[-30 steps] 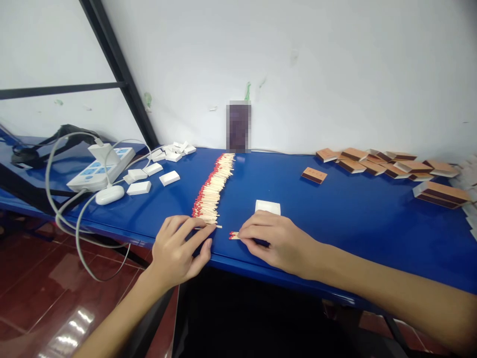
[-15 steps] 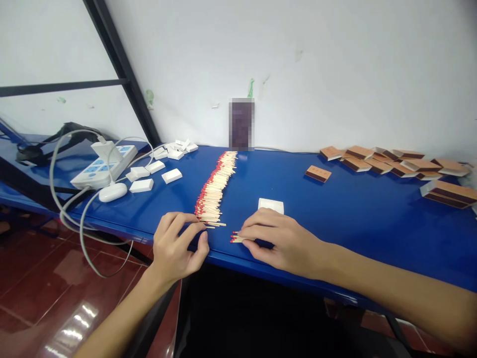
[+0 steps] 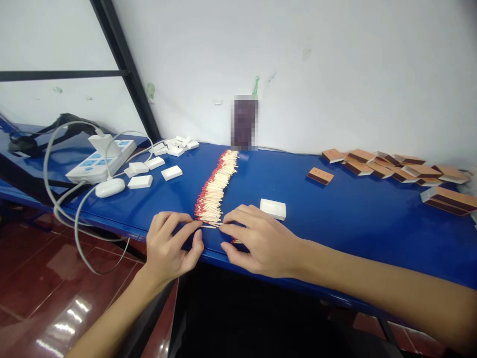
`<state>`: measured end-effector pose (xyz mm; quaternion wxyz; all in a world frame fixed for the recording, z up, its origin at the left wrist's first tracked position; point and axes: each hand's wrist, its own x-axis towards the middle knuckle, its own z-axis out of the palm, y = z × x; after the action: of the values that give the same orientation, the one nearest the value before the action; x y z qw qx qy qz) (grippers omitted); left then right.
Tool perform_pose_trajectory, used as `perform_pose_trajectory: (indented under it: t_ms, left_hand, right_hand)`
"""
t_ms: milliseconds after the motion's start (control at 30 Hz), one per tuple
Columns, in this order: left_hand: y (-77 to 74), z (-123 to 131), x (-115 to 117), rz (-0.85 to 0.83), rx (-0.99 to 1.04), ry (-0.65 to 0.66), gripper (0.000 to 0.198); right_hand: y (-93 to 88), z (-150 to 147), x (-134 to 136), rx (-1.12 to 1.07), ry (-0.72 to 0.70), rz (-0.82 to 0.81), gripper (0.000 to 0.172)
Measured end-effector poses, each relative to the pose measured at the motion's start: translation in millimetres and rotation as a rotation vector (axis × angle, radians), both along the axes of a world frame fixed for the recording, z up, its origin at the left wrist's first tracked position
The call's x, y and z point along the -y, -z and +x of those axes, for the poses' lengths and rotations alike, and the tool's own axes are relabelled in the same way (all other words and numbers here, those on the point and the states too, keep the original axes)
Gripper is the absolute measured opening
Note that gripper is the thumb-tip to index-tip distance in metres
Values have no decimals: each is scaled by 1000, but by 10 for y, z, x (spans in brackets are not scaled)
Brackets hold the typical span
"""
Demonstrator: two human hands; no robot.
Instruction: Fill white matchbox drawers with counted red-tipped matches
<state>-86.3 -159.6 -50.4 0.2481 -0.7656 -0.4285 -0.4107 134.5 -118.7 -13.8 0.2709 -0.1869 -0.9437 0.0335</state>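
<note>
A long row of red-tipped matches [image 3: 214, 186] runs from the wall toward the front edge of the blue table. At its near end, the fingertips of my left hand [image 3: 172, 243] touch the head side of a few loose matches [image 3: 211, 226], with the thumb held apart. My right hand [image 3: 261, 238] reaches the other ends of those matches with its fingertips, its thumb also apart. Beneath my right palm lies a small group of matches [image 3: 236, 241], mostly hidden. Just behind that hand is a white matchbox tray [image 3: 273, 209].
Several white trays [image 3: 172, 173] are scattered at the left beside a power strip [image 3: 102, 164] with looping cables. Orange-brown matchbox sleeves [image 3: 372, 168] are heaped at the right, with one sleeve [image 3: 320, 176] apart from them. A blurred dark object [image 3: 244, 123] leans on the wall.
My right hand has moved left, off the small group of matches, to the ends of the loose ones. My left hand stays at the row's near end.
</note>
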Motion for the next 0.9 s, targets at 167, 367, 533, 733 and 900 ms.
perform_pose_trajectory:
  t_ms: [167, 367, 533, 733, 900]
  left_hand:
    - [16, 19, 27, -18, -29, 51, 18]
    - [19, 48, 54, -39, -55, 82, 23]
    - [12, 46, 51, -55, -103, 56, 27]
    - [9, 37, 49, -36, -116, 80, 24]
    - [3, 39, 64, -46, -139, 105, 25]
  right_hand:
    - [-29, 53, -21, 3, -36, -19, 21]
    - [-107, 175, -68, 43, -56, -76, 20]
    - [-122, 288, -72, 35, -49, -119, 21]
    - [-94, 312, -95, -3, -61, -130, 21]
    - [-91, 309, -102, 14, -54, -123, 21]
